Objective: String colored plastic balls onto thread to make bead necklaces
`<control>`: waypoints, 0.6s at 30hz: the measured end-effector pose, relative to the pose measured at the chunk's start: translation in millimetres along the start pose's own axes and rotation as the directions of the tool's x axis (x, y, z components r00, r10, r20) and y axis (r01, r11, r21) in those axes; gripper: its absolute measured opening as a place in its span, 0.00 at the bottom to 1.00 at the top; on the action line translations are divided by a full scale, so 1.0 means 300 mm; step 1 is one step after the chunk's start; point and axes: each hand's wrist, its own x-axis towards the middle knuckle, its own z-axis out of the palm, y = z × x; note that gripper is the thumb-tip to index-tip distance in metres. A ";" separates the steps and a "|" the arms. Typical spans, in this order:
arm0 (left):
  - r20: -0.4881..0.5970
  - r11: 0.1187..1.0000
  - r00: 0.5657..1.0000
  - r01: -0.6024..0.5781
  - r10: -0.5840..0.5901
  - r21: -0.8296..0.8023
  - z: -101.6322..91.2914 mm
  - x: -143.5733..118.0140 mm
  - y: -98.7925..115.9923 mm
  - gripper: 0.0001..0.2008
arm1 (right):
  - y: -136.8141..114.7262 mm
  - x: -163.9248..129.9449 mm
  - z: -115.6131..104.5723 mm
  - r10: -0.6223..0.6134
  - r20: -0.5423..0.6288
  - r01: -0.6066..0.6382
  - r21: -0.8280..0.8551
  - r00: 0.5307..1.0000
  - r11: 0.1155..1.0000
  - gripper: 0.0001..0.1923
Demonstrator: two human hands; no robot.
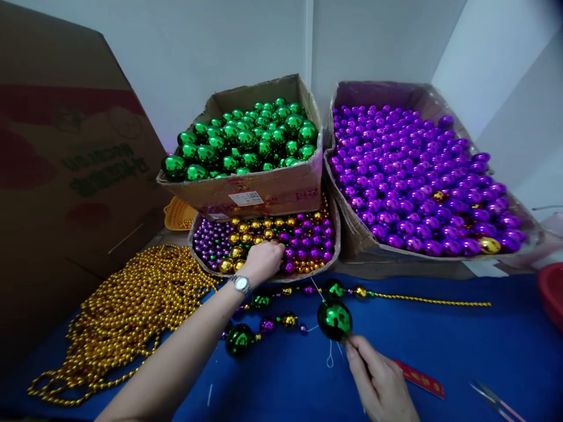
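Observation:
My left hand (263, 261), a silver watch on its wrist, reaches into a low tray (335, 253) of mixed gold and purple beads (303, 243); its fingers are curled down among them, and what they hold is hidden. My right hand (380, 381) pinches the underside of a large shiny green ball (335, 319) just above the blue table (461, 351). A thin white thread runs from that ball. A partly strung garland (272, 313) of green, purple and gold beads lies between my hands, its gold tail (431, 300) trailing right.
A cardboard box of green balls (246, 140) sits over the tray's back. A larger box of purple balls (417, 176) stands right. Gold bead strands (127, 316) are heaped left, beside a big carton (65, 176). A red strip (420, 378), tweezers (492, 400) and a red bowl (552, 293) lie right.

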 end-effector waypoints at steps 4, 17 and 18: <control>0.083 0.985 0.982 -0.172 0.172 -0.014 -0.007 0.023 0.082 0.12 | -0.005 0.003 0.000 0.006 -0.039 -0.006 0.001 0.999 1.000 0.17; 0.364 0.991 0.930 -0.089 0.048 0.097 0.060 0.155 0.168 0.15 | 0.033 -0.022 -0.011 0.008 0.044 -0.007 -0.011 0.999 1.000 0.13; 0.356 0.994 0.934 -0.066 0.032 0.083 0.063 0.152 0.166 0.15 | 0.034 -0.023 -0.012 -0.001 0.037 0.001 -0.017 0.999 1.000 0.13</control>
